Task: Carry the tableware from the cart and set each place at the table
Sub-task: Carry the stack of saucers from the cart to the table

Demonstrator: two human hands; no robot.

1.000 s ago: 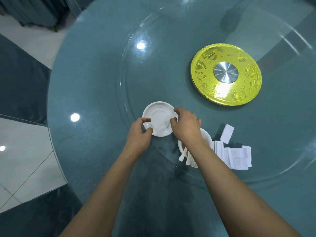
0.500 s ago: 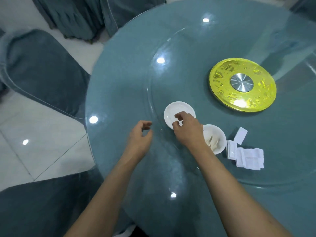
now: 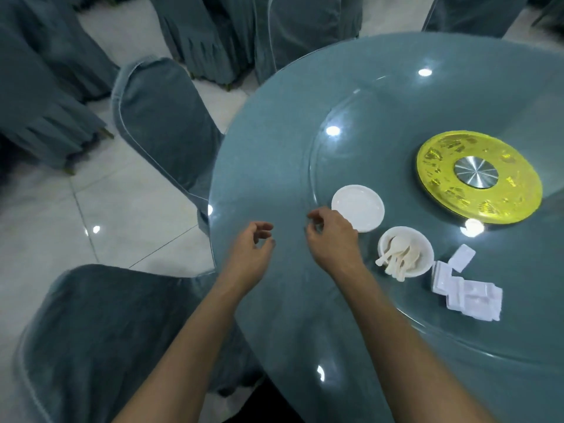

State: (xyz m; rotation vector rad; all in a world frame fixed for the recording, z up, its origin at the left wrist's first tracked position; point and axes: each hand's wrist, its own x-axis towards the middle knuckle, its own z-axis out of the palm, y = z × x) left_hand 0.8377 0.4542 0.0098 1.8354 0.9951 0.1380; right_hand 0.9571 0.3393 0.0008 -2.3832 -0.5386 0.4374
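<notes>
A small white plate [image 3: 357, 207] lies on the glass turntable [image 3: 345, 154] of the round teal table [image 3: 262, 166]. To its right a white bowl [image 3: 422, 264] holds several white spoons [image 3: 396, 257]. Further right lies a pile of white rests [image 3: 467, 296]. My right hand [image 3: 331, 239] hovers just left of the plate, fingers loosely curled, holding nothing. My left hand [image 3: 251, 250] floats over the table's rim area, also loosely curled and empty. Neither hand touches the plate.
A gold disc with a steel hub [image 3: 477, 175] sits at the turntable's centre. Chairs in grey-blue covers stand at the table's left [image 3: 164, 129] and near my left arm [image 3: 100, 337]. More covered chairs [image 3: 232, 35] line the back over white floor tiles.
Both hands have let go of the white plate and drawn back to the left. My view has swung left, bringing the chairs and floor into sight.
</notes>
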